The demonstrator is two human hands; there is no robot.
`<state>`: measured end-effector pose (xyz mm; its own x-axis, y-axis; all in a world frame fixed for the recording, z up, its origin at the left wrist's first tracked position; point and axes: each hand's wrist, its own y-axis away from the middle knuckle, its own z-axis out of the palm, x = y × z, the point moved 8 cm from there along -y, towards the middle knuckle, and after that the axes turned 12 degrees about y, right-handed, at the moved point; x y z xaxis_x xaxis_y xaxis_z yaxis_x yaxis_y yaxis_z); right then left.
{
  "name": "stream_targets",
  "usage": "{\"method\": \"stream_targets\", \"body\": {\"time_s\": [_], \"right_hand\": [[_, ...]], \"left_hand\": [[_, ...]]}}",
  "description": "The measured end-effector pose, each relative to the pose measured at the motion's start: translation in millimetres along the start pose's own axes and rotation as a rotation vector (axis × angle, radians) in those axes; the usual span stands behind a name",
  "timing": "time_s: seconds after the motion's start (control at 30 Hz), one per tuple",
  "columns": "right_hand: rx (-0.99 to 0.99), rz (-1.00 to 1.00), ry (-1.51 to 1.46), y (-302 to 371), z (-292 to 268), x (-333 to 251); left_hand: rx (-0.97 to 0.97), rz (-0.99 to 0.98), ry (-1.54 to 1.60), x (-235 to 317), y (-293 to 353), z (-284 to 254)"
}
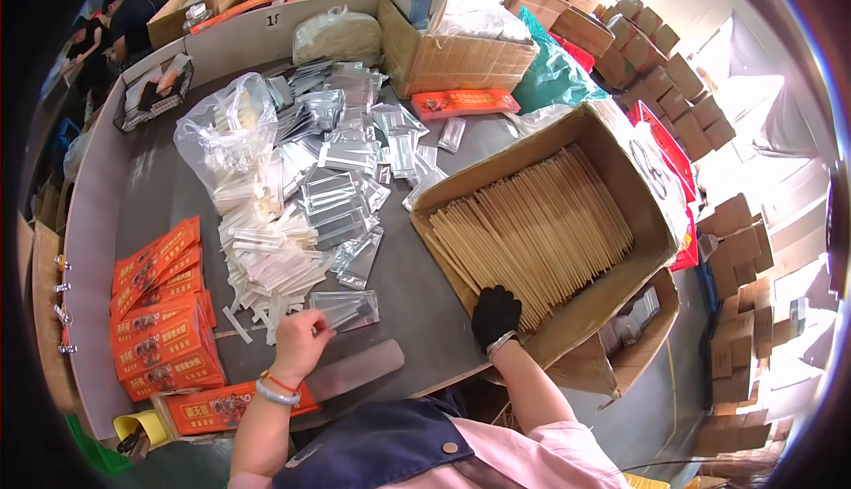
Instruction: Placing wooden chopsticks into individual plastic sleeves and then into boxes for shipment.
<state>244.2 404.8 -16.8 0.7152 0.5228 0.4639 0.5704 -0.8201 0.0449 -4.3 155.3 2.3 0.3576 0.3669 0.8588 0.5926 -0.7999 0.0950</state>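
Left hand (300,340), bare, fingers pinching one clear sachet (344,310) flat on the grey table (168,196). Right hand (495,314), one black glove, fingers curled among wooden sticks (532,232) inside one open carton (620,179); sticks too many to count.

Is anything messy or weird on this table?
Yes. The clear packets lie scattered in a loose heap mid-table, unlike the orange boxes stacked neatly. Only the right hand wears a black glove; the left hand is bare.

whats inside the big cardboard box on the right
The cardboard box holds a tight layer of thin pale wooden sticks. The gloved right hand rests on their near end. Anything beneath the top layer is hidden.
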Motion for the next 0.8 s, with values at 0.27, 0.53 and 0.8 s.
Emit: {"method": "stream_targets", "body": {"time_s": [0.27, 0.53, 0.8], "right_hand": [[0.334, -0.219, -0.671, 21.0, -72.3, -6.9], [0.033, -0.882, -0.604, 64.4, -62.7, -105.7], [0.24, -0.866, -0.847, 59.1, -61.1, -142.3]], "left_hand": [[-0.053, 0.053, -0.26, 3.6, 71.9, 2.5], [0.022, 0.094, -0.274, -1.0, 111.5, -31.3], [0.014, 0.129, -0.34, 3.4, 101.5, -14.7]]}}
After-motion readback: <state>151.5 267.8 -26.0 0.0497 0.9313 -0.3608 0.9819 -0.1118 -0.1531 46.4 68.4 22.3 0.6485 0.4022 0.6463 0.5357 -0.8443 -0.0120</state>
